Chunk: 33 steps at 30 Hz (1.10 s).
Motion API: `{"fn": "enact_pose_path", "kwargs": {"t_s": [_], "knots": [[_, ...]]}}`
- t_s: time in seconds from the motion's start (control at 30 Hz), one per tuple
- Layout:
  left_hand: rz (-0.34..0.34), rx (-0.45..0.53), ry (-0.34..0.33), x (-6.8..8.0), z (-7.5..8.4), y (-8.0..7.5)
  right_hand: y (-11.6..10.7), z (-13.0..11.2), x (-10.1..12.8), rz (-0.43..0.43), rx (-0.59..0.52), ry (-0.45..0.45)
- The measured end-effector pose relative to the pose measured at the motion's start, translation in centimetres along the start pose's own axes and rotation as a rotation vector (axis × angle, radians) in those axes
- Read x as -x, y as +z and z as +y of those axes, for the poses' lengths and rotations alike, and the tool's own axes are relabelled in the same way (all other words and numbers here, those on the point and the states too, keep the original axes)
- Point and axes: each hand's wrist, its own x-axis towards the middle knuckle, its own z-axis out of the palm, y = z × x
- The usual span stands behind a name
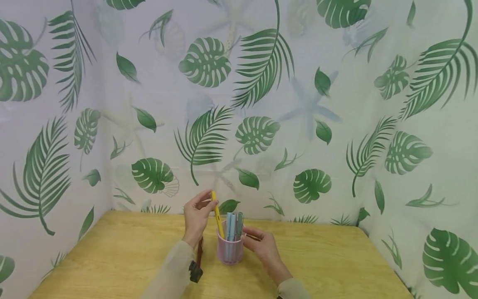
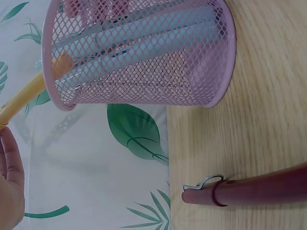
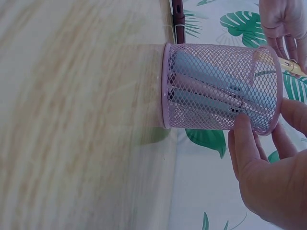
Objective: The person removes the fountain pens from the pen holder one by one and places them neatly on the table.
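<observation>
A pink mesh pen cup (image 1: 230, 249) stands on the wooden table (image 1: 336, 257) with several pale blue pens (image 1: 233, 225) upright in it. My left hand (image 1: 204, 203) pinches the top of a yellow pen (image 1: 217, 216), which slants down with its lower end inside the cup. My right hand (image 1: 249, 237) holds the cup's right side near the rim. In the right wrist view its thumb (image 3: 245, 143) lies on the cup's (image 3: 218, 88) mesh. The left wrist view shows the cup (image 2: 139, 57) and the yellow pen (image 2: 29, 96) entering its mouth.
A dark red pen (image 1: 200, 250) with a metal clip (image 2: 206, 182) lies on the table just left of the cup. Leaf-patterned curtains (image 1: 261, 124) close in the table at the back and on both sides.
</observation>
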Motion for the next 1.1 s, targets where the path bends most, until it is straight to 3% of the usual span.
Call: {"fn": "enact_pose_path", "kwargs": {"t_s": [0.33,0.63,0.87,1.1], "knots": [[0.019,0.037,0.025,-0.4,0.4,0.0,-0.1,-0.1,-0.2,-0.009,-0.005,0.013],[0.029,0.047,0.029,-1.8,-2.1,-0.5,0.0,-0.2,-0.1,-0.012,-0.004,0.007],[0.033,0.045,0.048,-2.1,-2.0,-1.0,0.0,-0.3,-0.3,-0.015,-0.018,-0.029],[0.012,0.068,0.013,-1.8,-2.6,-1.9,0.0,-0.1,0.0,0.000,-0.019,-0.026]]}}
